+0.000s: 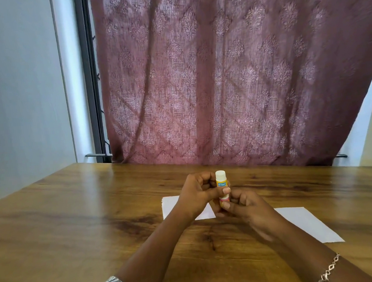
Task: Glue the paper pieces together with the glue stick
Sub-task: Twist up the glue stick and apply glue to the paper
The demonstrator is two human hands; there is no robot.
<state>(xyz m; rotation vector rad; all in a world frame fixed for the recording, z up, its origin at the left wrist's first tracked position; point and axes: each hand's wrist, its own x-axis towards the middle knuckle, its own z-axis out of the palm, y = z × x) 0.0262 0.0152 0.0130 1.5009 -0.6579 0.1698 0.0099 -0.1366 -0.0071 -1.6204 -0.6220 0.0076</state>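
A small glue stick (222, 180), yellow with a white cap on top, stands upright above the table between both hands. My left hand (197, 194) grips its upper body, thumb across the front. My right hand (243, 205) pinches its lower end from the right. Two white paper pieces lie flat on the wooden table: one (170, 207) under and behind my left hand, partly hidden, and a larger one (310, 224) to the right, partly covered by my right forearm.
The wooden table (76, 213) stretches wide to the left and front. A patterned maroon curtain (220, 84) hangs just behind its far edge, with a wall (21, 96) at the left.
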